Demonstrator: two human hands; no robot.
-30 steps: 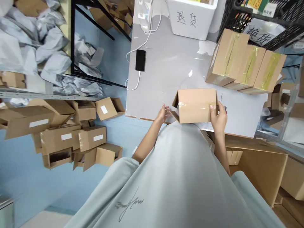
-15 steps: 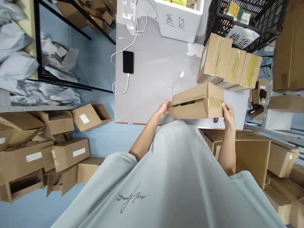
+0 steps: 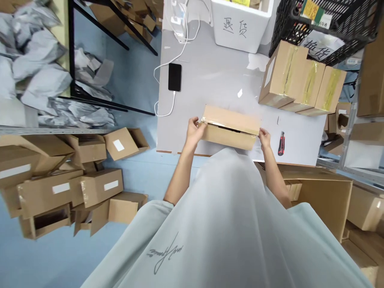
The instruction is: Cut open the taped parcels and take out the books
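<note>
At the near table edge (image 3: 168, 151), left hand (image 3: 194, 132) and right hand (image 3: 264, 138) hold the carton (image 3: 228, 137) by opposite ends; even pressure should keep its flaps (image 3: 231, 119) aligned

Parcel back room, returns/exchange station by the labels. White tub (image 3: 240, 42) marked 退货 (returns), black plastic crate (image 3: 285, 28) tagged 换货 (exchange). Grey poly mailers (image 3: 45, 84) heaped at left, open cardboard boxes (image 3: 102, 186) piled below them. Desk (image 3: 204, 88) has three tape-sealed cartons (image 3: 310, 84), a box cutter (image 3: 281, 144), plus a gaping-seam carton (image 3: 229, 138) at its near edge.
</note>
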